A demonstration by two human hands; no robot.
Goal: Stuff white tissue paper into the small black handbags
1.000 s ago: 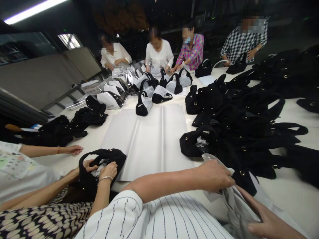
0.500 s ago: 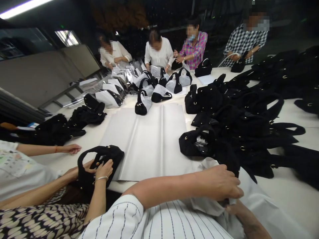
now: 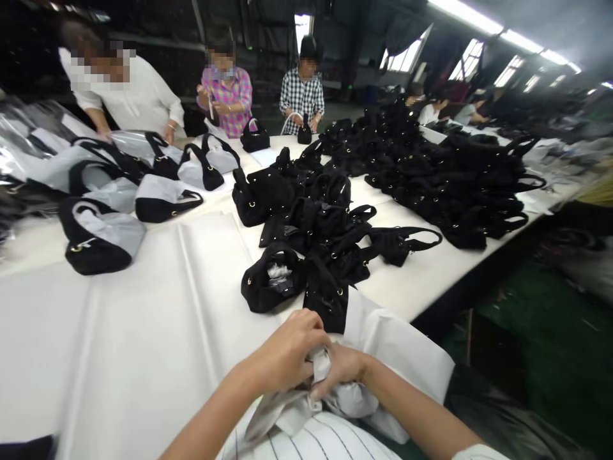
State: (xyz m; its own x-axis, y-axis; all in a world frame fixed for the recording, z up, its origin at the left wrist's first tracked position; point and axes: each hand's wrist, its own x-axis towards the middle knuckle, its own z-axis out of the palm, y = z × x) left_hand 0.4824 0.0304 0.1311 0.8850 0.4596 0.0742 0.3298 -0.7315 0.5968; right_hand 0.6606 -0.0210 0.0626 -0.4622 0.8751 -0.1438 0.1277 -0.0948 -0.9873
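Observation:
My left hand (image 3: 287, 354) and my right hand (image 3: 341, 370) meet low in the view, close to my striped sleeve. Both grip a crumpled white wrapping sheet (image 3: 347, 399), which spreads up and right in a wide flap. Just above my hands sits a black fabric handbag (image 3: 325, 297), its lower end touching the sheet. To its left lies a second black handbag (image 3: 268, 284), with white stuffing showing in its opening. My left knuckles are close to this bag but do not clearly touch it.
A heap of black handbags (image 3: 416, 172) covers the white table (image 3: 412, 287) to the right. Bags wrapped in white (image 3: 98, 233) stand at the left beyond a wide white sheet (image 3: 143, 319). Several co-workers stand at the far side. The table edge drops to a green floor (image 3: 527, 313).
The view has swung right and shows more of the table and hall. My hands have come closer together and gathered the white sheet into a tighter bunch.

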